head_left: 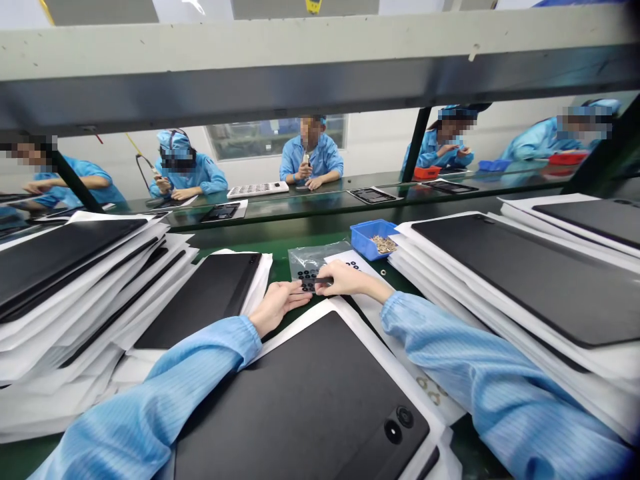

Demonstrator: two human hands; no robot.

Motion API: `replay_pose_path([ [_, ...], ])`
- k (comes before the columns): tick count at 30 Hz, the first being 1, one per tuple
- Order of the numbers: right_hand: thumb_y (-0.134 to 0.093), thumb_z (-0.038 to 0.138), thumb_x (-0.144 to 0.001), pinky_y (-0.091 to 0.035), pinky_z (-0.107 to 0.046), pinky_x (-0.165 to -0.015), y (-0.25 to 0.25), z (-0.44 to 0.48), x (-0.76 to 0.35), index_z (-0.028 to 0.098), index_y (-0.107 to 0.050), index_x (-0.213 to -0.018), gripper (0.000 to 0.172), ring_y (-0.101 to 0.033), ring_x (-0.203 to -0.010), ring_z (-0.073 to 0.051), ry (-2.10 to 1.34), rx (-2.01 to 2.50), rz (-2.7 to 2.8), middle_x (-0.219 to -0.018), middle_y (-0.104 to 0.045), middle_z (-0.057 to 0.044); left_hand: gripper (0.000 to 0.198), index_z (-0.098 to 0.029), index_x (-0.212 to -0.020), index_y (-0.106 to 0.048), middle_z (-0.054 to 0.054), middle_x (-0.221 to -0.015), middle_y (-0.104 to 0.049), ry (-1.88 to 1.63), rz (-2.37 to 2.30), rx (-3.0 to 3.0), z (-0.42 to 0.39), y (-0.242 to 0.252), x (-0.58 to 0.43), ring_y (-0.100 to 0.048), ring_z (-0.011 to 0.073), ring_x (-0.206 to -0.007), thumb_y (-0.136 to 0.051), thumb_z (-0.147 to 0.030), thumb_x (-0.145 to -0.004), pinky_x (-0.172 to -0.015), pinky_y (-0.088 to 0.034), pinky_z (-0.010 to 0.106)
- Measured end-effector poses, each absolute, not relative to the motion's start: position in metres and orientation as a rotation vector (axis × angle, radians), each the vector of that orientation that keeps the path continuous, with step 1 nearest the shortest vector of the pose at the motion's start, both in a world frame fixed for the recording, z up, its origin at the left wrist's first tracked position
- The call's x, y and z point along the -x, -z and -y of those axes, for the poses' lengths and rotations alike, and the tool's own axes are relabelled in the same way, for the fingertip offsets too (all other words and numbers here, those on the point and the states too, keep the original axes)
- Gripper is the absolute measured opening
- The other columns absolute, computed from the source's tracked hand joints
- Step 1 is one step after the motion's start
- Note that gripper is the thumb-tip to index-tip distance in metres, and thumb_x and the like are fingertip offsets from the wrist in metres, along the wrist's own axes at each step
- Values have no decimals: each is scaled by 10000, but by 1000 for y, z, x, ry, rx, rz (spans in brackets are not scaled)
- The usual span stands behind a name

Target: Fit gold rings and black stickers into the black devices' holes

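My right hand (343,277) pinches a slim black tool that looks like tweezers (324,281), held low over a clear plastic bag (313,257). Small black rings (306,274) lie in rows at the bag. My left hand (280,303) is at the bag's near left edge, fingers stretched towards the tool tip; whether they press on the bag I cannot make out. Below both hands lies a black tablet back cover (300,393) on white sheeting, its camera area with two round spots (399,425) at the near right corner.
Stacks of black panels between white sheets stand at left (65,260) and right (505,273). Another panel (200,300) lies left of my hand. A blue bin (373,240) holds small tan pieces. An overhead shelf beam (320,60) crosses above; several co-workers sit opposite.
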State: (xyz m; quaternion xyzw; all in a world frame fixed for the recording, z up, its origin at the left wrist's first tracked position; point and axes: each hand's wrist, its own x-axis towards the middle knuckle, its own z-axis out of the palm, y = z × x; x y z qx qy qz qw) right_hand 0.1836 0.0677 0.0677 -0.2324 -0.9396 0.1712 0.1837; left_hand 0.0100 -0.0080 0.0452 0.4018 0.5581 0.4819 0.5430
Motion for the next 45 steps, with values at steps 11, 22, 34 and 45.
replay_pose_path([
  [11, -608, 113, -755, -393, -217, -646, -59, -54, -164, 122, -728, -762, 121, -617, -673, -141, -496, 841, 2430, -725, -709, -44, 429, -158, -1035, -330, 66, -787, -669, -1321, -1277, -808, 12, -40, -19, -704, 163, -651, -613, 38, -778, -759, -589, 309],
  [22, -591, 108, -758, -369, -198, -658, -57, -51, -164, 107, -724, -733, 135, -580, -682, -120, -529, 934, 2461, -683, -674, -30, 340, -177, -952, -344, 42, -770, -677, -1321, -1325, -872, 10, -36, -20, -707, 128, -659, -541, 58, -804, -698, -580, 192],
  [34, -556, 126, -748, -315, -231, -583, -49, -50, -159, 101, -690, -707, 142, -502, -620, -133, -475, 940, 2466, -632, -625, -43, 348, -189, -874, -355, -23, -660, -645, -1307, -1377, -894, 9, -39, -24, -683, 100, -585, -528, 98, -783, -639, -569, 178],
  [45, -543, 150, -706, -326, -234, -555, -40, -60, -162, 120, -647, -617, 141, -503, -570, -117, -642, 1057, 2308, -558, -586, -14, 354, -197, -890, -310, -25, -685, -639, -1281, -1371, -1010, 7, -30, -19, -682, 113, -617, -528, 58, -777, -696, -578, 258],
])
